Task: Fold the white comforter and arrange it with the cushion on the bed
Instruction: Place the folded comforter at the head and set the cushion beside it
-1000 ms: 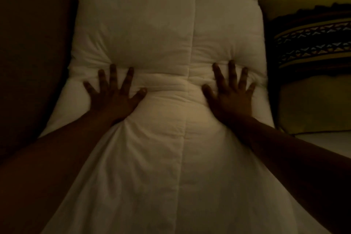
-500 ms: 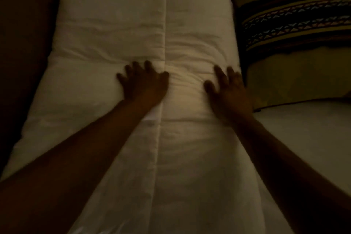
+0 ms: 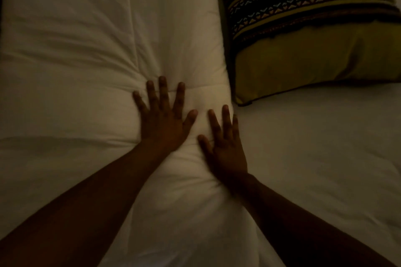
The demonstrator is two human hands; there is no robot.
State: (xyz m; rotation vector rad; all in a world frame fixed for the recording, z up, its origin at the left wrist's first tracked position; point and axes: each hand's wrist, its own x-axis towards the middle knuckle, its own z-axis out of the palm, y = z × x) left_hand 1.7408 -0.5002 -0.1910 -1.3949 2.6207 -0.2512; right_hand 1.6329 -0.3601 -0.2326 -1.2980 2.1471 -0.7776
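Pressing evenly is advised: the folded white quilted comforter (image 3: 108, 54) is flattened by left hand (image 3: 161, 119) and right hand (image 3: 225, 147), each grip open, beside the olive patterned cushion (image 3: 314, 34).

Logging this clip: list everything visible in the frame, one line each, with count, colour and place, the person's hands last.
comforter: one, white, folded, on the left half of the bed, reaching up to the top edge of the view.
cushion: one, olive with dark patterned bands, upper right, right beside the comforter's right edge.
bed sheet: one, white, bare area on the right below the cushion.
left hand: one, fingers spread, pressing flat on the comforter.
right hand: one, fingers straight, flat on the comforter's right edge.
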